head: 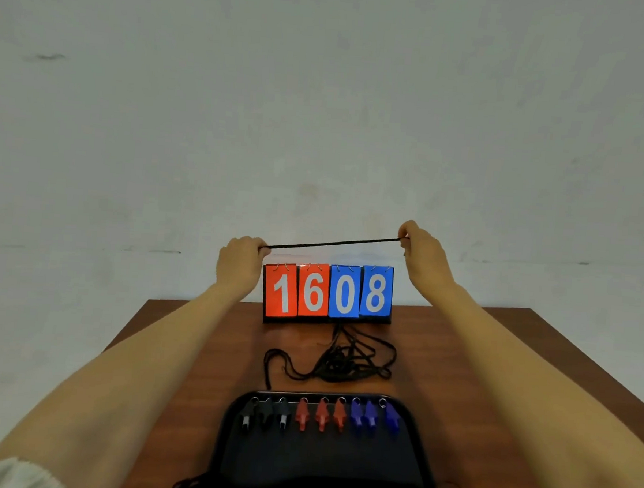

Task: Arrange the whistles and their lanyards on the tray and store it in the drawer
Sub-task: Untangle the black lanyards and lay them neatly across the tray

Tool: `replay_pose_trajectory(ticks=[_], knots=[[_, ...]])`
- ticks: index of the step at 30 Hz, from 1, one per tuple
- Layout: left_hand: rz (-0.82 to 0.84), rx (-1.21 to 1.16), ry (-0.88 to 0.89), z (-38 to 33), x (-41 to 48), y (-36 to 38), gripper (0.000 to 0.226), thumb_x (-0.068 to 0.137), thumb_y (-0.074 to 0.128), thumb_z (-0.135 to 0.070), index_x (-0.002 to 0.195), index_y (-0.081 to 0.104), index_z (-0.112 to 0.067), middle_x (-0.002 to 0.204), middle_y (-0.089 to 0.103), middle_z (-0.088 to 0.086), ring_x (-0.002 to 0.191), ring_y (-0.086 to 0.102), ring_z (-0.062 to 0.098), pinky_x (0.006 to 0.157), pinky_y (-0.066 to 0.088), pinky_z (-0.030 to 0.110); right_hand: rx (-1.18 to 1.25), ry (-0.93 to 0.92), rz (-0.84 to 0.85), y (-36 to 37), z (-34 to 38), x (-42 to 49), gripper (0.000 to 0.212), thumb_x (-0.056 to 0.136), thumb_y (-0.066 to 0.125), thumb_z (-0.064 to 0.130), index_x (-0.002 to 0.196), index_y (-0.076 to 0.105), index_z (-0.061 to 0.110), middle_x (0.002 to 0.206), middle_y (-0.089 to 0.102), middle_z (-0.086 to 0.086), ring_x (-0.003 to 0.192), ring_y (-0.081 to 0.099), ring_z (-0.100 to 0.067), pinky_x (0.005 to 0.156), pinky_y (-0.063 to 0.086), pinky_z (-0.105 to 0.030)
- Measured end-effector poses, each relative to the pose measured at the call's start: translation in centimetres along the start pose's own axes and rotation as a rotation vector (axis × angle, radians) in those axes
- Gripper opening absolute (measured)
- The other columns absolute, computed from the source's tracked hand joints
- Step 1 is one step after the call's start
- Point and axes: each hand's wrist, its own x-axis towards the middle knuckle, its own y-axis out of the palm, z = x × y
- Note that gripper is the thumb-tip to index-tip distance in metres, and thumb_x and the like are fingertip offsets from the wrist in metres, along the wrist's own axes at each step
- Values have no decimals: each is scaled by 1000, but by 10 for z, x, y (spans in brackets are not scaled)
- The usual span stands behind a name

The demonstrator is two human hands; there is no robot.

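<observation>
Sitting at the desk's (176, 348) near edge, centred, the black tray (320, 464) carries nine whistles along its far rim: three black whistles (266, 411) on the left, three red whistles (322, 415) in the middle, three blue whistles (373, 417) on the right. All lie side by side with key rings toward the far rim, sorted by colour, so the whistle part looks done. The tray's near half is bare, likely kept for the cords. Something dark and stringy sits at the tray's near-left corner (185, 485); possibly a cord already set down, too blurred to say.

Mid-desk, just beyond the tray, a tangled pile of black lanyards (338, 363) lies loose, one loop trailing toward the tray's far-left corner. These are not yet on the tray.

Far side: a flip scoreboard (328, 294) reading 1608 stands upright near the desk's far edge, just behind the pile. It leaves the tray free but crowds the cords.

Above it, both hands are raised. Left hand (241, 263) is curled closed, pinching one end of a single lanyard (332, 243); right hand (421, 250) pinches the other end between thumb and fingers. The cord is pulled taut between them, probably to straighten it before folding. No drawer in view.
</observation>
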Motion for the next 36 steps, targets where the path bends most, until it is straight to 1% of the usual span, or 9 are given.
replay_pose_trajectory(ticks=[4,11,14,17,20,24,26,32,36], knots=[[-56,209,26,10,-10,-1,31,101,38,-24,114,66,-20,106,67,4,111,48,26,92,27,38,82,51,30,1,-6,-11,17,99,41,12,107,56,6,85,67,-19,75,61,-33,69,51,-43],[96,-106,-64,22,-43,3,42,95,33,3,130,53,-8,117,59,13,106,57,28,86,45,36,211,212,120,3,-17,-36,26,98,37,8,115,57,6,97,69,-14,82,65,-25,83,54,-40],[92,-285,-185,29,-62,6,25,98,37,-8,115,53,-6,103,64,10,91,58,24,74,44,33,140,279,123,5,-23,-49,11,95,50,20,93,58,13,85,72,-5,75,68,-19,71,55,-37],[140,-353,-254,40,-85,6,14,93,53,-22,87,56,-9,82,65,4,79,57,21,64,41,29,95,332,129,4,-28,-65,17,89,62,28,83,63,11,76,67,-2,73,62,-19,61,46,-29],[254,-275,-306,55,-111,13,22,87,63,-34,79,63,-13,82,67,4,81,59,21,71,46,33,29,368,147,10,-33,-89,20,89,62,25,81,65,7,77,65,-6,75,61,-26,58,40,-28],[379,-210,-331,64,-136,28,22,96,50,-16,105,69,-10,102,71,9,101,62,27,85,48,34,-79,371,220,26,-38,-122,23,95,46,17,99,67,9,100,68,-12,91,63,-32,68,42,-30],[400,-217,-355,66,-149,31,23,96,46,-10,110,63,-7,102,71,10,101,61,27,79,45,31,-108,397,255,30,-40,-137,26,95,43,14,106,67,10,108,67,-11,95,62,-32,71,42,-31],[460,-128,-422,76,-192,33,17,91,59,-29,81,60,-14,84,65,4,79,60,24,66,47,34,-134,471,353,30,-50,-174,11,90,61,23,87,70,18,93,69,-4,90,64,-28,71,48,-32],[496,-83,-409,84,-219,40,17,95,51,-22,91,66,-16,92,66,5,81,58,25,66,47,32,-126,517,430,34,-57,-200,14,91,56,19,87,70,18,97,71,-7,88,65,-29,74,53,-37]])
